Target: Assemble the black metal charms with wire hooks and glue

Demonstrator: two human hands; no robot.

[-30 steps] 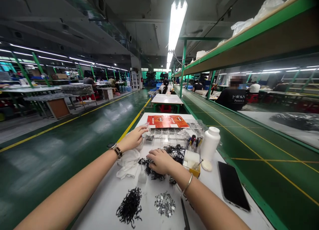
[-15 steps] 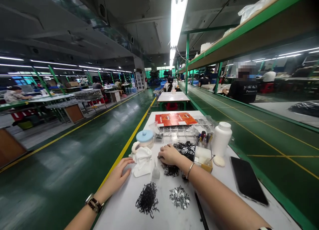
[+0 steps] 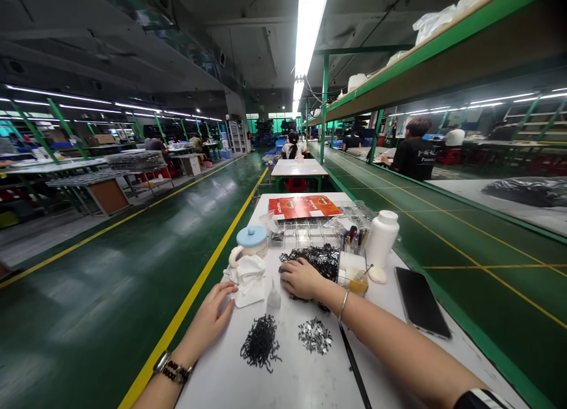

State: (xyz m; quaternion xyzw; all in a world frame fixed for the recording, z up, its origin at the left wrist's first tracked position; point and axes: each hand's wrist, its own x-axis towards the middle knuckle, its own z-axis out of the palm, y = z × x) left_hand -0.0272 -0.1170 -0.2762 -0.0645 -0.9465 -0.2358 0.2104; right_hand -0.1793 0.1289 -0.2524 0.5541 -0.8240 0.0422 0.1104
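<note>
My left hand [image 3: 215,316] lies on the left edge of the white table [image 3: 301,379], fingers stretched out, its fingertips beside a crumpled white tissue [image 3: 250,282]. My right hand [image 3: 303,278] lies palm down over a shiny black heap [image 3: 323,258] that looks like small pieces with plastic wrap; its fingers are spread, and whatever is under the palm is hidden. Between the hands stands a small translucent bottle with a thin spout [image 3: 273,297]. Nearer to me are a pile of thin, curved black pieces [image 3: 260,341] and a pile of small shiny pieces [image 3: 315,336].
A mug with a blue lid [image 3: 251,236] stands behind the tissue. To the right are a white bottle [image 3: 381,241], a phone [image 3: 422,303] and a pen holder [image 3: 353,241]. A long black tool [image 3: 354,365] lies under my right forearm. An orange printed sheet [image 3: 305,207] lies farther back.
My right hand has come down and flattened over the black heap. My left hand stays beside the tissue. The whole view has shifted slightly.
</note>
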